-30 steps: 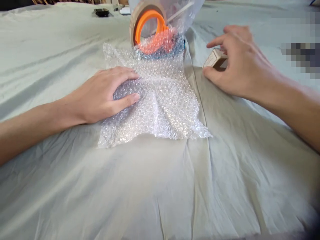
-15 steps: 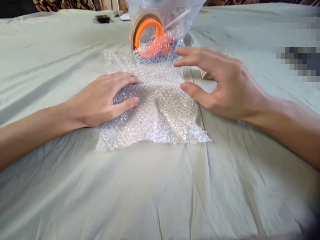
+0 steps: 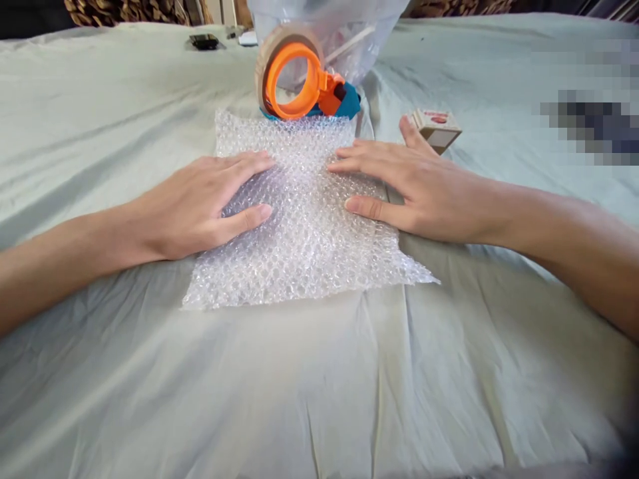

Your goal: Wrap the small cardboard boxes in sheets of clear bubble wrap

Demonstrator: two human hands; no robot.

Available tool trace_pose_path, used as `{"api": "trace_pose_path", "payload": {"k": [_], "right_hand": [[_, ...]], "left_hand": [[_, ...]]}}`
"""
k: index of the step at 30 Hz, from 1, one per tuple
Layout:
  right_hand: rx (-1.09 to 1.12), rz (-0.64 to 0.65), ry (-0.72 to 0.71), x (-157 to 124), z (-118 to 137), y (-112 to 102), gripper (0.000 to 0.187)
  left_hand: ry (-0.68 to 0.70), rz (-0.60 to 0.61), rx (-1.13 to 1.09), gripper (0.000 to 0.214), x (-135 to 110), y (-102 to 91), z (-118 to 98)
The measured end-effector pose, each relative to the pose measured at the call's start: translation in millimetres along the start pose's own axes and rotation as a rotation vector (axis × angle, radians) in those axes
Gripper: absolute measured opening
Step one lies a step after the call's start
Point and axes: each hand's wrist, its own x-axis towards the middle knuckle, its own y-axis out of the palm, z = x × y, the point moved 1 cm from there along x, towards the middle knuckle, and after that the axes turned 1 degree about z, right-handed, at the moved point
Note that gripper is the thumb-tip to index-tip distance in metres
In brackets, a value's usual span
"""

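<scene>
So the sheet of bubble wrap (image 3: 299, 259) lay right between the two hands, both of them pressing on its sides. The left hand (image 3: 210, 203) was palm down over one edge, fingers stretched out with a wide gap between thumb and index. The right hand (image 3: 399, 183) mirrored it on the other edge, fingers spread too, maybe a bit more. Neither was pinching or gripping anything, just resting on the plastic.

Handling-wise, I'd have bet it weighed next to nothing: floppy, springy, a bit slick, and likely to curl or skate around if nobody pinned it. Hard to break, though the bubbles would probably pop under a hard squeeze. Best hold, imo, was the loose corners on the side nearest the person, past both thumbs; the one toward the right hand poked out nicely.

As for other stuff: straight ahead of the hands, right up at the sheet's far edge, was an orange and teal tape dispenser (image 3: 344, 103) with a fat roll of tan tape (image 3: 260, 73), and a clear plastic container (image 3: 319, 16) behind that. That pair pretty much blocked the way forward. A small cardboard box (image 3: 440, 124) was just beyond the right hand, one finger sticking out at it; couldn't tell if they touched. Everything was on a wrinkled pale green cloth (image 3: 279, 392), so snagging a fold seemed possible.
</scene>
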Motion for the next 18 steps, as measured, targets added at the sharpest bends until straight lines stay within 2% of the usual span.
{"api": "trace_pose_path", "payload": {"k": [5, 7, 10, 12, 13, 16, 18], "right_hand": [[0.005, 0.126, 0.016, -2, -5, -2, 0.069], [-0.036, 0.100, 0.018, -2, -3, -4, 0.073], [-0.061, -0.143, 0.070, 0, -2, -11, 0.069], [-0.042, -0.340, 0.195, 0, -7, -16, 0.062], [-0.034, -0.381, 0.277, 0, -10, -18, 0.063], [-0.070, -0.288, 0.481, -2, -22, -18, 0.081], [-0.124, -0.210, 0.517, -4, -28, -16, 0.086]], "left_hand": [[0.058, 0.067, 0.010, 0.096, -3, 6.1, 13], [0.057, 0.080, 0.012, 0.099, -3, 5.7, 14], [0.036, 0.127, -0.009, 0.105, -3, 5.2, 12], [0.037, 0.113, -0.012, 0.103, -2, 5.3, 12], [0.042, 0.094, -0.011, 0.101, -2, 5.3, 12], [0.038, 0.084, -0.022, 0.102, -3, 4.4, 10], [0.022, 0.121, -0.038, 0.108, -2, 2.9, 8]]}}
